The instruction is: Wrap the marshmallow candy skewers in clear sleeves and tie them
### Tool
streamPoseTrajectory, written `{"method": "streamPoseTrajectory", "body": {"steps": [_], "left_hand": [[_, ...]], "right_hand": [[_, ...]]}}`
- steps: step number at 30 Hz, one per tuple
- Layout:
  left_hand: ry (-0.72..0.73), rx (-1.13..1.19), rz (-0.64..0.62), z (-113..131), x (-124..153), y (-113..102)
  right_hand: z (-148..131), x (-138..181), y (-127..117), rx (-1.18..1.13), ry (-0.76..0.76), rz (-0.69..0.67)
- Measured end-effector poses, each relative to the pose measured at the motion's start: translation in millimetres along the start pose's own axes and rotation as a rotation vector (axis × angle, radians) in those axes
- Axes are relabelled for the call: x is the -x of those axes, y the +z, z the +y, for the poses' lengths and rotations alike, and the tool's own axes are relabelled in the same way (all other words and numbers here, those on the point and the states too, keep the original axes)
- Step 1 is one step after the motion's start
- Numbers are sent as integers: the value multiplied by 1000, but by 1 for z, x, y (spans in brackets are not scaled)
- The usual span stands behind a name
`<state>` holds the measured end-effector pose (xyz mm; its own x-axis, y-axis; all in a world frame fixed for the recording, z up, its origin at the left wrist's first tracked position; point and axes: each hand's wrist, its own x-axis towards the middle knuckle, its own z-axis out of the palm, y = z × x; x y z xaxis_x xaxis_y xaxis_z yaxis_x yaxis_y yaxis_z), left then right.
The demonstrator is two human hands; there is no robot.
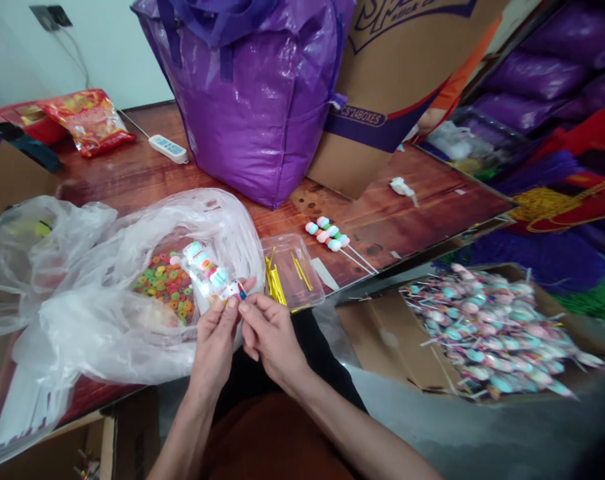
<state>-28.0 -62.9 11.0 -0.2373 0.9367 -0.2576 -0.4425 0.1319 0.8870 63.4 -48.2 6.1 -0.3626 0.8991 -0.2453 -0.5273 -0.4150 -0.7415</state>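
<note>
My left hand (216, 340) and my right hand (270, 333) meet at the table's near edge, both pinched on the lower end of a wrapped candy skewer (208, 272) that points up and left. The skewer carries pastel marshmallow pieces inside a clear sleeve. Just behind it lies an open plastic bag (132, 293) holding several coloured ring candies (167, 283). A clear tray of gold twist ties (290, 270) sits right beside my right hand. Two unwrapped marshmallow skewers (330, 235) lie on the wood further right.
A cardboard box (382, 333) full of several wrapped skewers (487, 330) stands low at the right. A big purple bag (255, 87), a carton (397, 73), a power strip (168, 148) and a red snack packet (87, 120) occupy the back of the wooden table (432, 193).
</note>
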Motion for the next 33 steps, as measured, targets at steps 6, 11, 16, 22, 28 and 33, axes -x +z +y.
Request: {"method": "streamPoseTrajectory", "body": {"steps": [6,11,16,22,28,33], "left_hand": [[-133,142,-62,14,-1,-13],[-103,318,-51,15,-5,-16],[-6,351,-44,14,-5,-11],[49,132,29,7,-6,-7],[40,22,9,0,-4,-1],[3,68,-8,0,-10,-7]], "right_hand": [[-1,-1,13,-192,40,-8],[0,3,12,-52,30,-35],[-28,3,-14,833,-203,-183],[-60,-27,-44,1763,-90,220],[-51,-49,-43,1913,65,152],[-56,-49,-52,1858,86,158]]}}
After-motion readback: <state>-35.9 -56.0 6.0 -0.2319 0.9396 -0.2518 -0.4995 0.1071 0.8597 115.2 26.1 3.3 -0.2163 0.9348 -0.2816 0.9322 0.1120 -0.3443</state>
